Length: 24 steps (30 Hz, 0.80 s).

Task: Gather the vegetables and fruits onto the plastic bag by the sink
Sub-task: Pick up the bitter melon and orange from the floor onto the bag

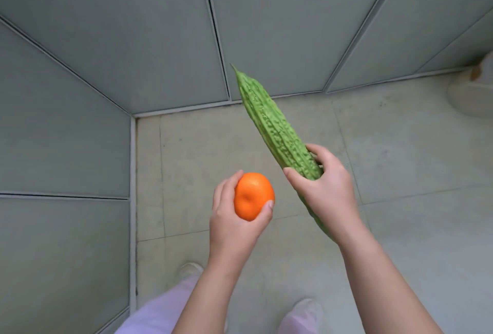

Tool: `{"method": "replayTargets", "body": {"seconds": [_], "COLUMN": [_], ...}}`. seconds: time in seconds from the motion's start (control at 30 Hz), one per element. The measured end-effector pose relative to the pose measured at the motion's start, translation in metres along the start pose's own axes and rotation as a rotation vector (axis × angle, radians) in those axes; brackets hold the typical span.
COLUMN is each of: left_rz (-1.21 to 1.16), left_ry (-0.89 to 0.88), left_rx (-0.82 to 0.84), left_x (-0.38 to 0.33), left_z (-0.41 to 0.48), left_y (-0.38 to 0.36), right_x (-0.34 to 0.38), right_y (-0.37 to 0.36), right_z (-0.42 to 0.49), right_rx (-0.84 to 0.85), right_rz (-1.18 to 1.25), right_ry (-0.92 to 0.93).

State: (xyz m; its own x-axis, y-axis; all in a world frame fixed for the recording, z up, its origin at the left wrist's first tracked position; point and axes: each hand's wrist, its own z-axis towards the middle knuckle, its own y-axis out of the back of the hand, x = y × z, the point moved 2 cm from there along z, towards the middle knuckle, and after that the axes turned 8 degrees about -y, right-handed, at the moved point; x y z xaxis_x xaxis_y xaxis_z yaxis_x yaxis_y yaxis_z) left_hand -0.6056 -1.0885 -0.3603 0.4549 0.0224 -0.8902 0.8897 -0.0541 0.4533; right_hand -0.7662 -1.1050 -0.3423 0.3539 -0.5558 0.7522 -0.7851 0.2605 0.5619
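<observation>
I have the orange point(253, 196) in my left hand point(234, 216), thumb and fingers wrapped round it from below and the side, and the bitter gourd point(277, 130) in my right hand point(324, 189), fingers closed round its lower third so most of its length sticks up and away, pointed tip toward the cabinet doors point(160, 40). Both are carried in the air above the tiled floor point(400, 160); neither is on the plastic bag, and I cannot see the bag or the sink from here. The gourd worries me most: held that low, its long free end could lever out of my grip or knock a cabinet door as I turn. The orange sits on a light hold and could roll off my palm. As for containers, only a pale, blurred vessel point(472, 93) shows at the right edge; I cannot tell what it holds.
</observation>
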Motion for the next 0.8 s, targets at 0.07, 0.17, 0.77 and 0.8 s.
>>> {"method": "replayTargets", "body": {"seconds": [0.07,0.17,0.77,0.8], "left_rz": [-0.004,-0.017,-0.118,-0.126], "left_ry": [-0.023,-0.034,-0.177,-0.198], "left_rx": [-0.009,-0.035,-0.220,-0.229], "left_x": [-0.032,-0.079,-0.271,-0.279], "left_z": [0.000,-0.003,-0.017,-0.014], "left_y": [0.021,0.051,0.206,0.214], "right_x": [0.029,0.070,0.275,0.286], "right_y": [0.021,0.052,0.158,0.161], "right_z": [-0.017,-0.045,-0.165,-0.169], "right_rx": [-0.002,-0.007,-0.018,-0.022], "right_rz": [0.021,0.061,0.200,0.200], "right_ry": [0.008,0.002,0.202,0.218]}}
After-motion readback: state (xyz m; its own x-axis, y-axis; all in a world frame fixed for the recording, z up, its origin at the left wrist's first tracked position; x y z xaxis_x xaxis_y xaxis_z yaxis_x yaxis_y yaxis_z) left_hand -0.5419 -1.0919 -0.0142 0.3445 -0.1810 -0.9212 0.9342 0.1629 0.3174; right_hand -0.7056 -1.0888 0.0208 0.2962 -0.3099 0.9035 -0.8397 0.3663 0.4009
